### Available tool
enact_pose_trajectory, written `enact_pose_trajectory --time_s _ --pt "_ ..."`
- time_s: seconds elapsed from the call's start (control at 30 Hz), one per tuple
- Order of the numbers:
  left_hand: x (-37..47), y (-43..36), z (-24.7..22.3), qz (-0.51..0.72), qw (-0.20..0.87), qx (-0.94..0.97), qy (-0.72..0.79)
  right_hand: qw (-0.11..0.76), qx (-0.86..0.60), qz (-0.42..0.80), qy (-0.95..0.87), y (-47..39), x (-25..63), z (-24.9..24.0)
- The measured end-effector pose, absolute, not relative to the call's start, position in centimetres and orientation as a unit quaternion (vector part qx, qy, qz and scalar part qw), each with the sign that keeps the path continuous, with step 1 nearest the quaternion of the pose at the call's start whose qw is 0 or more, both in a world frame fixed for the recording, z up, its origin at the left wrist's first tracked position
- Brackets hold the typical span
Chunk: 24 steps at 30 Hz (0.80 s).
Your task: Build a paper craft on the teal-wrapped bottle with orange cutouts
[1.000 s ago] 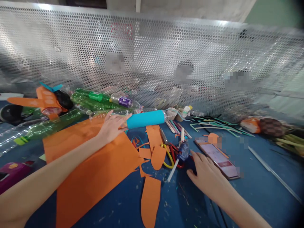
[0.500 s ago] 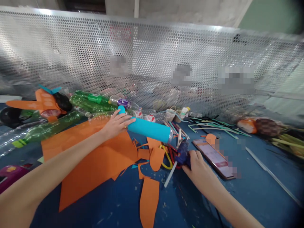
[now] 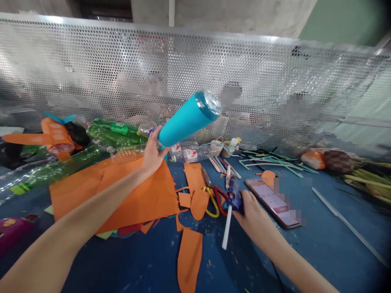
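My left hand (image 3: 153,151) grips a plastic bottle wrapped in blue paper (image 3: 186,120) near its lower end. The bottle is tilted, its clear base up and to the right. My right hand (image 3: 249,203) is closed around a dark blue hot glue gun (image 3: 233,195), low over the table; a white glue stick (image 3: 227,228) juts from its back. Scissors with red and yellow handles (image 3: 213,209) lie just left of the glue gun. Orange paper sheets (image 3: 122,203) spread beneath my left forearm, with cut orange pieces (image 3: 190,256) nearer the middle.
Green bottles (image 3: 116,136) and a clear bottle (image 3: 187,154) lie along the perforated metal screen (image 3: 195,61). An orange paper craft plane (image 3: 55,136) stands at left. A phone (image 3: 273,203) lies right of my right hand, near thin straws (image 3: 275,159). Blurred people are behind the screen.
My left hand has lifted the blue-wrapped bottle and swung its base upward, away from the glue gun. The glue gun has turned slightly in my right hand, and its glue stick points more toward me.
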<state>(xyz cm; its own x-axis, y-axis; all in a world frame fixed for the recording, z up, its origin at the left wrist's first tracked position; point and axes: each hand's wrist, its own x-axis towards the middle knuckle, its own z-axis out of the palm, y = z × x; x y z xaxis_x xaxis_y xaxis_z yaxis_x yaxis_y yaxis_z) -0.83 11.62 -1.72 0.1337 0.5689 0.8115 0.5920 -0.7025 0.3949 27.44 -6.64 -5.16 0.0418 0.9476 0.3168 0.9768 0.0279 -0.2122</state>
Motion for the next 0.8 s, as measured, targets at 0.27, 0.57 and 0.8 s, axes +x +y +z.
enact_pose_trajectory --time_s 0.27,0.57,0.8 --pt "1.0 13.5 -0.6 -0.607 0.037 -0.709 -0.357 0.199 -0.686 -0.028 -0.699 -6.7 27.4 -5.6" --pt "1.7 10.8 0.8 -0.495 -0.094 -0.797 -0.334 0.22 -0.676 -0.031 -0.703 -6.7 28.0 -5.9" --pt "0.2 5.9 -2.0 -0.239 -0.143 -0.903 -0.327 0.295 -0.567 -0.031 -0.768 -9.1 24.7 -5.1"
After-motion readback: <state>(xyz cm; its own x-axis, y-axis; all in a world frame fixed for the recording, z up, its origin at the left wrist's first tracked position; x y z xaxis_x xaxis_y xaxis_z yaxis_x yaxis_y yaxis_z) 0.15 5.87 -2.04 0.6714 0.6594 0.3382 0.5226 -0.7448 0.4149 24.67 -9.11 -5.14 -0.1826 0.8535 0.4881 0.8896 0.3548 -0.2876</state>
